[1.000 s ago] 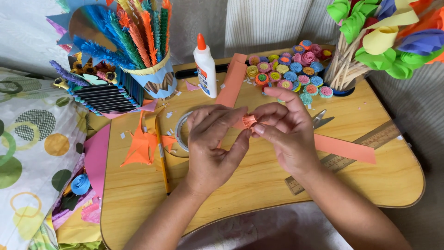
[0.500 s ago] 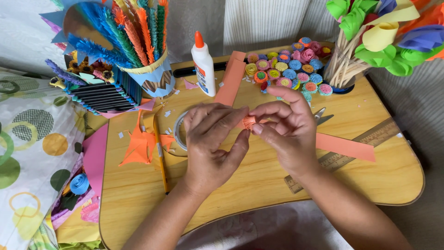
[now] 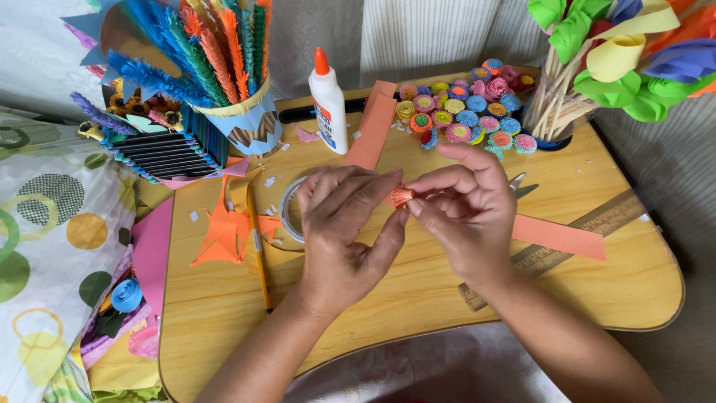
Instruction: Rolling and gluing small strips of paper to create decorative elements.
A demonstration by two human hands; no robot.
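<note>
At the left lay orange paper scraps (image 3: 224, 231) and a pencil (image 3: 259, 257) on the wooden tray (image 3: 418, 298). At centre, the left hand (image 3: 343, 231) and right hand (image 3: 462, 209) both pinched a small orange paper roll (image 3: 402, 196). A ruler (image 3: 567, 242) lay to the right.

Bright, even daylight, soft shadows under hands, sharp focus, slight wide-angle edge distortion.

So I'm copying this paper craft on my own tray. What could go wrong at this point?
The small orange paper coil, pinched only between fingertips of the left hand and right hand, could spring loose. The scissors lie half hidden behind the right hand. The glue bottle stands close enough to be knocked over.
</note>
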